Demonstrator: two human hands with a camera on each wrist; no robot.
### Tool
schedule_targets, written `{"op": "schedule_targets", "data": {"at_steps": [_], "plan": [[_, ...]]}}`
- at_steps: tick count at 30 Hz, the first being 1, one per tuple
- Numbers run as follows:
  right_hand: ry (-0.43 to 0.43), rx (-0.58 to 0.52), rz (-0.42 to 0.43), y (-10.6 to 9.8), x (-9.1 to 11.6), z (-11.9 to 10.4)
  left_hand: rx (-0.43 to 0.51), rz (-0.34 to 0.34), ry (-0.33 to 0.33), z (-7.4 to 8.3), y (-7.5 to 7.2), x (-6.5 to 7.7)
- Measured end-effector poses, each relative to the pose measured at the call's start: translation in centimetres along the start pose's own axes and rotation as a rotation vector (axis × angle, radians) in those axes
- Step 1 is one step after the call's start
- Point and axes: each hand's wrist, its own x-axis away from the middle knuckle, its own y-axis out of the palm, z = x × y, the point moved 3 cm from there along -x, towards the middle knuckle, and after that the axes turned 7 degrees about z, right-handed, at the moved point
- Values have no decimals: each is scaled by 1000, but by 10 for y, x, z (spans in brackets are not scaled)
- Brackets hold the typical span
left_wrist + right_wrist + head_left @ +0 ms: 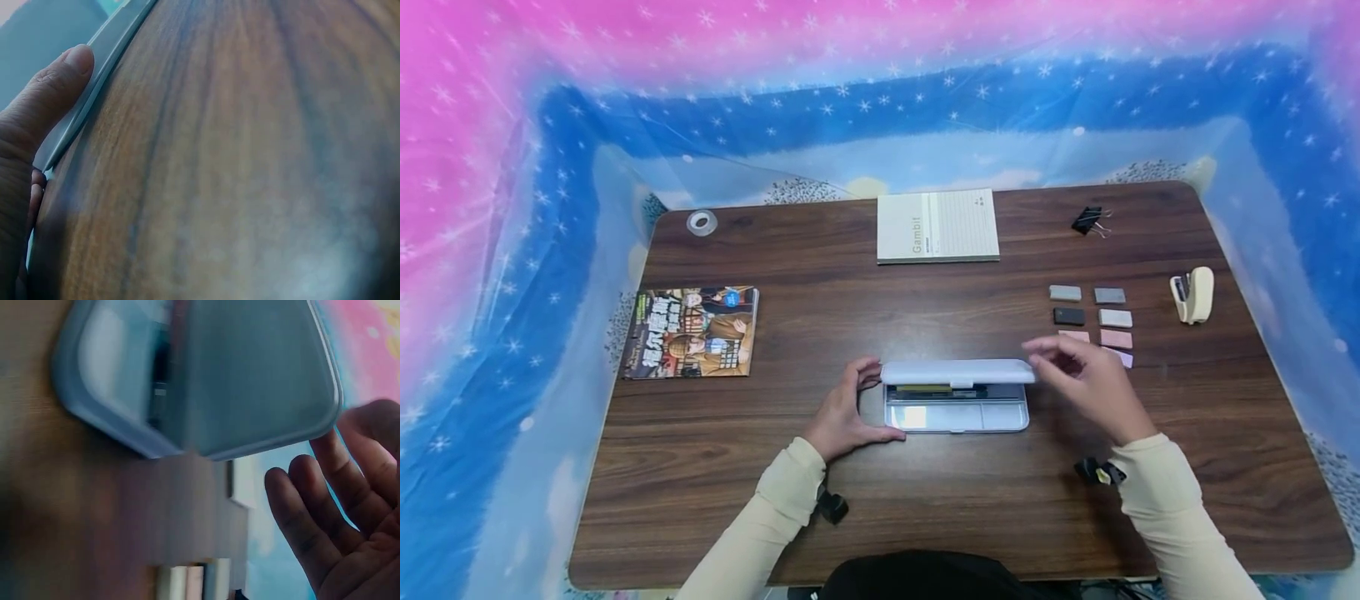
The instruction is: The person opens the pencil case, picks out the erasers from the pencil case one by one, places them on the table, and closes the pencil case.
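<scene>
A white pencil case point(1004, 417) lies on the table with its lid point(958, 372) raised on the far side. Inside its back part are a yellow item point(921, 387) and dark slim items like pens or pencils. My left hand point(847, 414) holds the case's left end, thumb along the front edge and fingers around the back corner. In the left wrist view that thumb point(62, 81) presses the case's side. At the lid's right corner, my right hand point(1093, 385) pinches the edge with thumb and index finger. The other fingers point(300, 506) curve loosely beside it.
Several erasers point(1116, 318) stand in two columns beyond my right hand, partly hidden. A cream stapler point(1199, 296) and a black binder clip point(1087, 220) lie farther right. A notebook point(936, 227) is at the back, a tape roll point(702, 222) and a comic-style book point(692, 333) to the left.
</scene>
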Motion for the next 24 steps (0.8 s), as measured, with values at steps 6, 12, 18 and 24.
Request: {"op": "schedule_targets", "data": {"at_steps": [6, 12, 18, 24], "plan": [[-132, 105, -47, 14, 33, 4, -12, 7, 54, 1, -1, -1], [-87, 111, -45, 27, 51, 16, -21, -16, 75, 0, -3, -1], [-46, 99, -31, 33, 55, 24, -16, -22, 53, -2, -3, -2], [15, 92, -36, 34, 57, 28, 1, 5, 78, -4, -2, -4]]}}
